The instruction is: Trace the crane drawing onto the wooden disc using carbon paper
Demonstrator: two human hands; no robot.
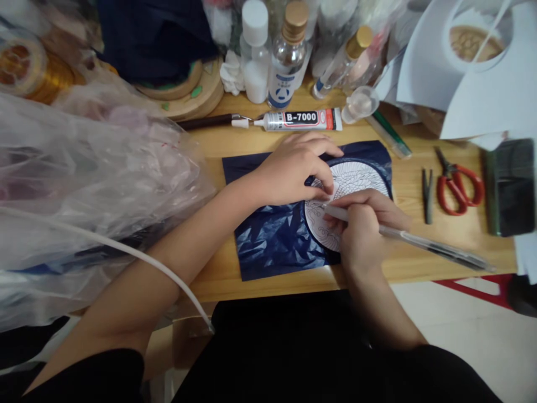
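Note:
A round white paper (pixel 356 176) with dark line patterns of scales and waves lies inside a dark-rimmed hoop over navy fabric (pixel 272 240). My left hand (pixel 300 168) rests across the hoop's upper left. Its thumb and index finger come together on a plain white bit of the paper, while the other fingers reach to the far rim. In my right hand (pixel 363 224) is a clear-barrelled pen (pixel 436 248), slanted with its tip end down at the paper beside my left thumb. The fingers partly hide the tip and the paper's middle.
Behind the fabric lie a B-7000 glue tube (pixel 300 120) and a dark-handled tool (pixel 210 121). Bottles (pixel 283 67) stand farther back. Tweezers (pixel 427 196), red-handled pliers (pixel 459 187) and a dark box (pixel 512 187) are on the right. Plastic bags (pixel 96 184) and a white cable (pixel 138 253) occupy the left.

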